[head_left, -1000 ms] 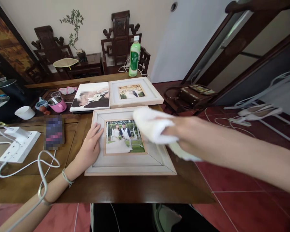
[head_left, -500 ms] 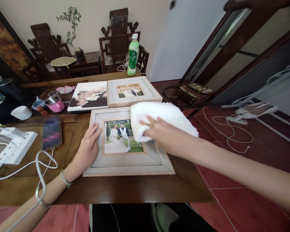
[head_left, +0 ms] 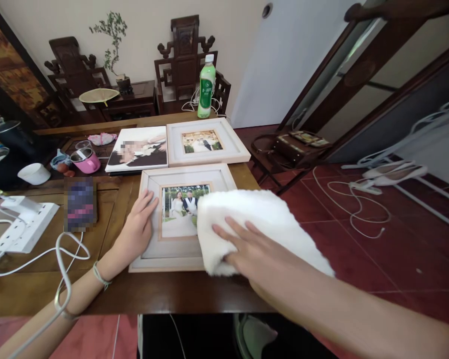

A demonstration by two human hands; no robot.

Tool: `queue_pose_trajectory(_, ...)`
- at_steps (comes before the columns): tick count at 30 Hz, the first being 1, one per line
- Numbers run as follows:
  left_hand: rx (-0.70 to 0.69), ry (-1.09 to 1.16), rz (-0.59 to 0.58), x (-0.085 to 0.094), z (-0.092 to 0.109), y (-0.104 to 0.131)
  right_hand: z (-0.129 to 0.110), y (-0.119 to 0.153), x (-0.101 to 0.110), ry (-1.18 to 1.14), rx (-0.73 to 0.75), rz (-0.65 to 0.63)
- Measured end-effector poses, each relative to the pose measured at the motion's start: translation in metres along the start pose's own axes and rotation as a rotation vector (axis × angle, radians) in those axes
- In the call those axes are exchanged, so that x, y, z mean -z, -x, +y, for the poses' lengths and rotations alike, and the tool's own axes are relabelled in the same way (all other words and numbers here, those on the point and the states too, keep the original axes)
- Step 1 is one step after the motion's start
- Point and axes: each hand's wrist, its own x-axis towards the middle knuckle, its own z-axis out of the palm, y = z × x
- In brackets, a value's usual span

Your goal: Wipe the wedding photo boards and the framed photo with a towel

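A light wooden picture frame (head_left: 153, 262) with a wedding photo (head_left: 177, 214) lies flat on the table in front of me. My left hand (head_left: 138, 227) holds its left side, fingers over the border. My right hand (head_left: 242, 244) has a fluffy white cloth (head_left: 261, 214) gripped and pressed on the right part of the frame. The cloth hides the frame's right side and part of the photo, and drapes past the table's right edge. Fingertips of the right hand are partly sunk in the cloth's folds.
Behind are a second framed photo (head_left: 175, 144), a photo panel (head_left: 134, 164) and a green bottle (head_left: 206, 89). On the left lie a power strip (head_left: 33, 229) with looping white cables, a pink mug (head_left: 85, 160) and a white cup (head_left: 34, 174). A brown bag (head_left: 289, 149) sits right.
My right hand has drawn the white cloth down along the frame's right side toward me, uncovering the upper right corner. My left hand stays in place on the frame.
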Motion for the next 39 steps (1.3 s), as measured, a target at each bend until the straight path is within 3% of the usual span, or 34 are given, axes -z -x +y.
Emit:
queue_pose_trajectory(4, -0.011, 0.002, -0.005, 0.001, -0.001, 0.001, 0.038, -0.040, 0.024, 0.036, -0.048, 0.044)
queue_pose_trajectory(7, -0.007, -0.001, -0.016, 0.001, -0.002, 0.001, 0.061, -0.067, 0.022, 0.116, -0.113, 0.112)
queue_pose_trajectory(9, 0.001, -0.002, -0.014, 0.001, -0.002, 0.000, 0.064, -0.078, 0.017, 0.168, -0.112, 0.122)
queue_pose_trajectory(13, 0.016, 0.002, 0.009, 0.001, 0.001, -0.001, 0.039, -0.073, 0.013, 0.238, -0.045, 0.074)
queue_pose_trajectory(19, 0.021, -0.012, 0.005, 0.001, 0.001, -0.002, -0.019, -0.029, 0.008, 0.044, 0.022, -0.162)
queue_pose_trajectory(23, 0.006, 0.002, 0.022, -0.001, 0.000, 0.000, -0.033, -0.012, -0.013, -0.080, 0.058, -0.096)
queue_pose_trajectory(26, 0.003, -0.001, 0.020, -0.001, 0.000, 0.000, -0.020, -0.014, -0.010, -0.124, 0.088, -0.030)
queue_pose_trajectory(29, 0.006, -0.007, -0.015, 0.001, 0.000, 0.000, 0.006, -0.028, 0.013, -0.098, 0.070, -0.006)
queue_pose_trajectory(33, 0.001, -0.008, -0.021, 0.002, 0.000, -0.001, 0.038, -0.061, 0.035, 0.084, -0.011, 0.146)
queue_pose_trajectory(35, 0.001, -0.010, -0.017, 0.002, 0.000, -0.001, 0.046, -0.077, 0.033, 0.185, -0.013, 0.185)
queue_pose_trajectory(39, 0.005, -0.006, -0.007, 0.001, -0.001, 0.000, 0.041, -0.093, 0.018, 0.219, 0.040, 0.097)
